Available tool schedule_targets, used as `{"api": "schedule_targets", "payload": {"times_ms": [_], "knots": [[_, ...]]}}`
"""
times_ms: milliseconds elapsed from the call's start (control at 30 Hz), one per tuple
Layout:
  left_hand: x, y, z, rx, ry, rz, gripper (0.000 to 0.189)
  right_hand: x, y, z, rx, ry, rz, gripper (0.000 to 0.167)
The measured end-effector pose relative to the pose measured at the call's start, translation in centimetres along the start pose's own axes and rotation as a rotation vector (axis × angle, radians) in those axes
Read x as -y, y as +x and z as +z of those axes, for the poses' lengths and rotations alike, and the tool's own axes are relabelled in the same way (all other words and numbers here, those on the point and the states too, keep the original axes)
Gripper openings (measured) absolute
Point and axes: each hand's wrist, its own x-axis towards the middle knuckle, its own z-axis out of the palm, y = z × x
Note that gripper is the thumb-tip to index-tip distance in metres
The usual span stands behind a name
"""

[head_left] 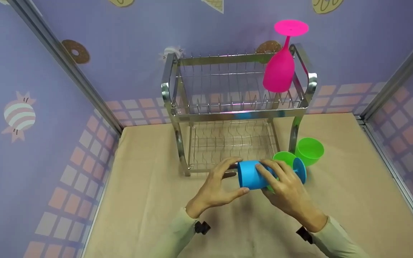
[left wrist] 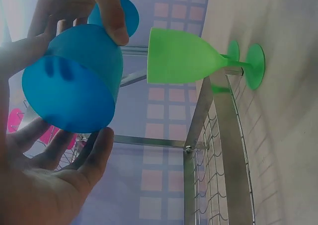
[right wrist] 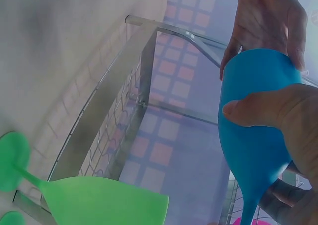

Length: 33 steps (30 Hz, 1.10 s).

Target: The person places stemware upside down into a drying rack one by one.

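Cup [head_left: 250,175], blue, is held sideways above the table [head_left: 134,204], its bowl gripped by the right hand [head_left: 288,187], its rim loosely cupped by the left hand [head_left: 213,186]; if grip slackens, nearby green cups [head_left: 309,153] could be toppled.

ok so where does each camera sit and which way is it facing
Head: worn on the head, facing forward and down at the two-tier silver metal rack and blue stemmed goblet; left hand, right hand and pale sleeves show.
Left wrist: on that wrist, facing the blue goblet's open mouth; both hands show.
Right wrist: on that wrist, facing the blue goblet's side; both hands show.
Shared: both wrist views include the blue goblet, rack and green stemmed goblets.
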Motion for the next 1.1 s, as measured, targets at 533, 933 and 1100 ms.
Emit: {"api": "schedule_targets", "payload": {"times_ms": [533,933,1100], "knots": [[0.5,0.2,-0.2,-0.015,-0.041,0.026,0.073,0.3,0.0,0.0,-0.032,0.004,0.024,0.096],[1.1,-1.1,-1.7,-0.124,-0.078,-0.041,0.074,2.0,-2.0,-0.2,-0.131,0.414,0.122,0.057],[0.9,-1.2,-1.4,-0.141,-0.115,-0.045,0.074,2.9,-3.1,1.1,-0.123,0.687,0.36,0.063]]}}
